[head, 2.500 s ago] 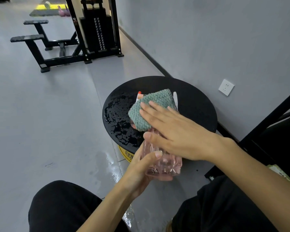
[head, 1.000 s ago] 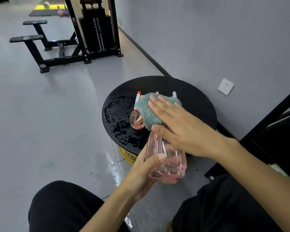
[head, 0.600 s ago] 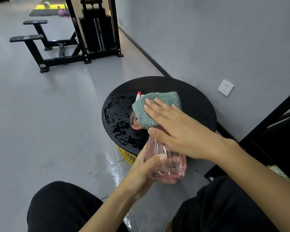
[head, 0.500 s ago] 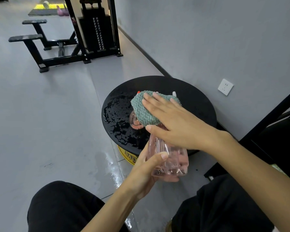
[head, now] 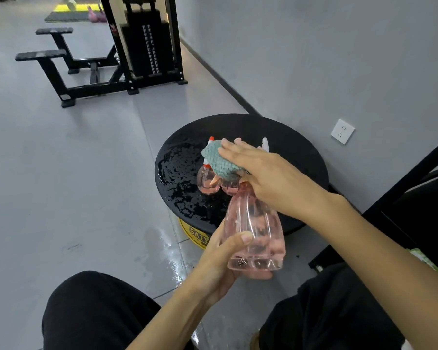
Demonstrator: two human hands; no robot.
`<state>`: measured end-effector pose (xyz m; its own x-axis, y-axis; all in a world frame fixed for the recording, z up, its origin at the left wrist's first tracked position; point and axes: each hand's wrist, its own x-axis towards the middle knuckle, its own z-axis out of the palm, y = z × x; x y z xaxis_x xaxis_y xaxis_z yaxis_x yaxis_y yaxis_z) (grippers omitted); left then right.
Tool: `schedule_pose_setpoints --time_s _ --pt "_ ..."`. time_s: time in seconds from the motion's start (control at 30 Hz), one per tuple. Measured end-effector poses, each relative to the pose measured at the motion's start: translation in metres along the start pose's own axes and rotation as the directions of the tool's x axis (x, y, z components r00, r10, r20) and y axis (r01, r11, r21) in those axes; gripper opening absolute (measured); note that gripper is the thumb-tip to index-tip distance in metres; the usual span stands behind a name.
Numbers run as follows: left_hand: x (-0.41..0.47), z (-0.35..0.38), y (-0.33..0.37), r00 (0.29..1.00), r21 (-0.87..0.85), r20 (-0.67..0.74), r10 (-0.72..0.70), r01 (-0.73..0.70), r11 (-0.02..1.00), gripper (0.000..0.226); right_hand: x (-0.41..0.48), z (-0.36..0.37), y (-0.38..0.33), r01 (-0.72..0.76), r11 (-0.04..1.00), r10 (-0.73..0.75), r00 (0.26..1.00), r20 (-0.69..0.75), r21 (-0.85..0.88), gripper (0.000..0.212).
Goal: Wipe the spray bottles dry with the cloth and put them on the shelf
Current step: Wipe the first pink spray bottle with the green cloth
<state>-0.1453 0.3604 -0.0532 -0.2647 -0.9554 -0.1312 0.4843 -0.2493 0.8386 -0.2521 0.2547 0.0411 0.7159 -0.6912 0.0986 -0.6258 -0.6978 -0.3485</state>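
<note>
Over the near edge of the wet table (head: 296, 137), the left hand (head: 218, 266) grips the bottle (head: 254, 223) round its base, thumb across the front. The right hand (head: 273, 178) presses the cloth (head: 219, 161) on its head with flat fingers. Its plastic looks thin, light and probably slick while wet, so the body is the place to hold. Two more bottles (head: 208, 181) stand just behind, nozzles near the cloth.

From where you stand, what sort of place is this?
Most likely a gym: a black weight-stack machine with padded rests on its frame, and what look like pink kettlebells beside a mat further back.
</note>
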Motion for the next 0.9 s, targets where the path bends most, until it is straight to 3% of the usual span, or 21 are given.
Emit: schedule_pose_setpoints --time_s 0.13,0.3,0.4,0.53,0.73,0.83,0.9 --pt "0.004 -0.004 0.006 0.999 -0.016 -0.025 0.046 -0.047 0.999 0.074 -0.017 -0.003 -0.004 0.026 1.000 -0.027 0.998 0.049 0.009 0.057" --pt "0.008 -0.011 0.014 0.996 -0.052 -0.074 0.041 -0.045 0.998 0.104 -0.036 -0.008 -0.013 0.017 0.996 -0.023 0.997 0.072 0.084 0.057" --pt "0.008 -0.012 0.019 0.994 -0.065 -0.088 0.061 -0.067 0.996 0.091 -0.050 -0.009 -0.019 0.015 0.995 -0.025 0.995 0.102 0.098 0.061" --pt "0.009 -0.012 0.021 0.993 -0.018 -0.093 0.067 -0.069 0.997 0.094 -0.059 -0.010 -0.027 -0.017 0.996 0.000 0.984 0.178 0.092 0.061" --pt "0.009 -0.006 0.019 0.994 -0.056 0.028 0.104 -0.102 0.993 0.063 -0.046 0.002 -0.029 -0.067 0.985 0.067 0.998 0.007 0.156 0.062" --pt "0.010 -0.006 0.020 0.996 -0.083 -0.039 0.078 -0.081 0.993 0.083 -0.054 0.012 -0.033 -0.043 0.992 0.050 0.997 -0.055 0.116 0.060" --pt "0.010 -0.007 0.021 0.991 -0.150 -0.130 0.042 -0.061 0.987 0.082 -0.064 0.019 -0.039 -0.034 0.995 0.039 0.998 -0.049 0.097 0.062"
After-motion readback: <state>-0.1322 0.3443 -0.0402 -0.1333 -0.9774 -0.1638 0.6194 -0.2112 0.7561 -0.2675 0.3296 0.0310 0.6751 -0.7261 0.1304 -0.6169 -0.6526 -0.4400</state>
